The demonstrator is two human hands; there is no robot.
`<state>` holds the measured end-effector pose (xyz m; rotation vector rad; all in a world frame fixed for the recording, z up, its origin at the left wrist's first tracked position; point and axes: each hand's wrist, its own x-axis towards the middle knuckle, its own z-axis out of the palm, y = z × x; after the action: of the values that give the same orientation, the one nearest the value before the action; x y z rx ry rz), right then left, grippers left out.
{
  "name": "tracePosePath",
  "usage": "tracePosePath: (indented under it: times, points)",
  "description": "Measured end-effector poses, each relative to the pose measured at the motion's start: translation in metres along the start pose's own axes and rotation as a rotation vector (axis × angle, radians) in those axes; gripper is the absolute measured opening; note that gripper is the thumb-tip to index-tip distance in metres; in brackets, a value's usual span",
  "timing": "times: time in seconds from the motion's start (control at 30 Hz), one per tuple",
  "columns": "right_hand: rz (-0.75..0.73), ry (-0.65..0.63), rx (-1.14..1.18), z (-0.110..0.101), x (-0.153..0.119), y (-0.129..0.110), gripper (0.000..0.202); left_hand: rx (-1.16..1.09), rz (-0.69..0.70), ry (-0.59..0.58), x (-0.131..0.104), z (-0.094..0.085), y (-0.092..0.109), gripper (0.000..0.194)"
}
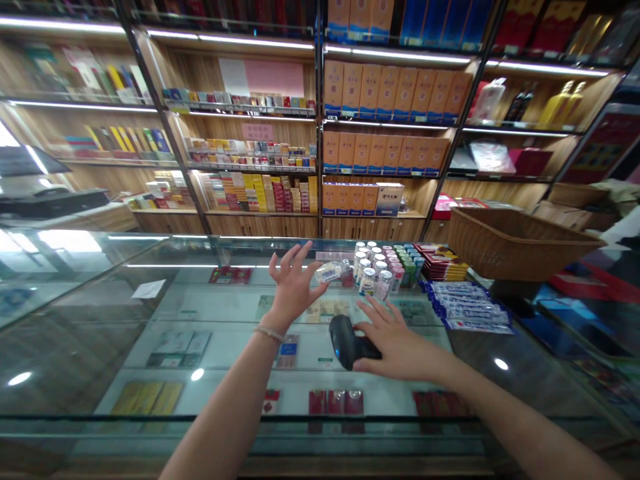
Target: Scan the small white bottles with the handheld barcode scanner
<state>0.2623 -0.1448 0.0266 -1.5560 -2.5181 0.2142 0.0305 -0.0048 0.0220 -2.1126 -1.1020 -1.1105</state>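
My left hand (295, 287) pinches a small clear bottle (333, 271) by its base between thumb and index finger; the other fingers are spread. The bottle lies sideways, its label with a barcode turned up and its cap pointing right. In my right hand (395, 337) is the handle of a black barcode scanner (345, 341), between thumb and index finger, with the other fingers stretched forward. A blue light shows on the scanner's head. Just beyond it, several similar small white-capped bottles (369, 280) stand upright in rows on the glass counter (210, 303).
Pink and green containers (400, 267), red packets (443, 260) and blue-white sachets (467, 305) sit to the right. A wicker basket (520, 247) stands beyond them. Flat packs lie under the glass. Shelves with orange boxes (387, 150) and cigarette packs (260, 193) line the back.
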Motion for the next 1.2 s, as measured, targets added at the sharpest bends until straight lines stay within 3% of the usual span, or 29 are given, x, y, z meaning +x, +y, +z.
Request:
tracePosePath:
  times: [0.2,0.3,0.7,0.93,1.2]
  points:
    - [0.248,0.494,-0.023,-0.029,0.053,0.029,0.041,-0.009,0.008,0.027,0.003,-0.004,0.007,0.033]
    - [0.321,0.604,-0.014,-0.029,0.079,0.039,0.037,-0.029,0.019,0.023,0.004,-0.006,0.011,0.031]
    - [0.265,0.519,0.176,-0.017,0.106,0.058,0.039,-0.081,0.020,-0.020,0.002,-0.005,0.014,0.031]
    - [0.153,0.510,0.163,-0.040,0.109,0.063,0.037,-0.142,-0.073,-0.075,0.005,-0.008,0.012,0.048]
    - [-0.052,0.380,-0.022,-0.069,0.101,0.051,0.030,-0.241,-0.125,-0.177,0.006,-0.008,0.010,0.036]
